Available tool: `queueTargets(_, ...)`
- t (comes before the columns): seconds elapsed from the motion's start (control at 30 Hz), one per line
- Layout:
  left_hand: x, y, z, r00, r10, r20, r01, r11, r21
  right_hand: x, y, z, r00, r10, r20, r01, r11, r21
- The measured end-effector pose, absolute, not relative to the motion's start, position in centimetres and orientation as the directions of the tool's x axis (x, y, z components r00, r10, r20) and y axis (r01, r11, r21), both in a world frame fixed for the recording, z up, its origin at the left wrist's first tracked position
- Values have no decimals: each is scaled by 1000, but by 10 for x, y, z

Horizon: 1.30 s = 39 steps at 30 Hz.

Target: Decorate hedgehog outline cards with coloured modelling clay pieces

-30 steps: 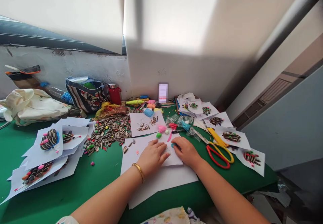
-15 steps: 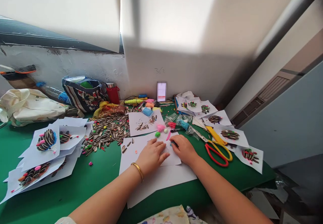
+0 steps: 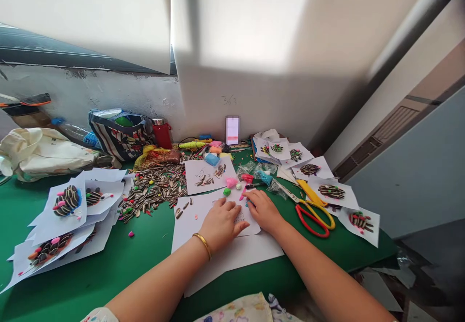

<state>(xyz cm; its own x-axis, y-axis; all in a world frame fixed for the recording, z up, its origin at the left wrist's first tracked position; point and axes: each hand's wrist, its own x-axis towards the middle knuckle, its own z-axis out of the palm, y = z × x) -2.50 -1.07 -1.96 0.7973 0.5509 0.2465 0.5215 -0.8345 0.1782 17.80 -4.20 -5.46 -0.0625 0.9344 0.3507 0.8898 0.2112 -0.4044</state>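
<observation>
My left hand (image 3: pixel 222 221) lies with its fingers stretched out on a small white sheet (image 3: pixel 251 229), which bears a partly covered pencil drawing (image 3: pixel 239 217). At the sheet's right side, my right hand (image 3: pixel 265 211) has its fingers curled down around a bit of blue clay (image 3: pixel 248 204), mostly hidden by the fingertips. Beneath is a larger white sheet (image 3: pixel 210 276). Just beyond the hands sit a pink clay strip (image 3: pixel 242 194), a green clay lump (image 3: pixel 226 192) and a pink clay lump (image 3: pixel 230 182). Several sunflower seeds (image 3: pixel 186 206) rest on the large sheet's left part.
A heap of sunflower seeds (image 3: pixel 156 191) spreads to the left, beside stacked seed pictures (image 3: pixel 58 220). Scissors (image 3: pixel 312 215) with red and yellow handles lie right of my right hand. More seed pictures (image 3: pixel 332 192) line the right edge. A phone (image 3: pixel 232 130) leans on the wall.
My left hand has shifted slightly right and its thumb reaches further over the small sheet. The right fingers have moved a little up around the blue clay.
</observation>
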Motion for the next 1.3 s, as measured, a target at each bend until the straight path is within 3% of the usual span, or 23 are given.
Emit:
queueTargets(0.4, -19, -14, -19, 780, 575, 246, 547, -818, 179, 175, -36, -60, -19, 938, 345, 897, 168, -409)
queueTargets(0.63, -18, -14, -18, 779, 579, 240, 557, -815, 159, 182, -34, -62, -11, 932, 363, 849, 200, -489)
queueTargets(0.87, -18, -14, -19, 773, 591, 231, 567, -807, 168, 174, -29, -62, 39, 946, 322, 900, 107, -423)
queueTargets(1.17, -19, -13, -20, 777, 589, 222, 562, -808, 177, 190, -27, -61, 99, 936, 337, 774, 140, -618)
queueTargets(1.3, -19, -13, -21, 773, 590, 232, 561, -807, 183, 188, -38, -57, 65, 935, 349, 822, 148, -550)
